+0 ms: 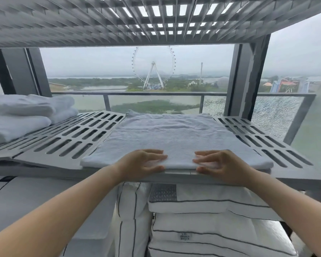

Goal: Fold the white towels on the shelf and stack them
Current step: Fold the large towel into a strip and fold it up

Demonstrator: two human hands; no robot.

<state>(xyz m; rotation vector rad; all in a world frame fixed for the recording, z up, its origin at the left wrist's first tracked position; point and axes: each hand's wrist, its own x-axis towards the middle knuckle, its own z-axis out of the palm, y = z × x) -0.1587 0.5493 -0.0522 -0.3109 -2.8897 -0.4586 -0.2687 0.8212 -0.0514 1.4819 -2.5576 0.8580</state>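
On the slotted shelf by the window, my left hand and right hand press the white towel at its near edge, each grip apart, thumbs perhaps tucked under.

Two hands, lower middle: left hand, right hand. One flat towel at centre. At the left edge, folded towels: three or four, hard to tell. At the bottom, striped pillows: at least three.

Grey slotted shelf with a flat white towel and folded towels at left
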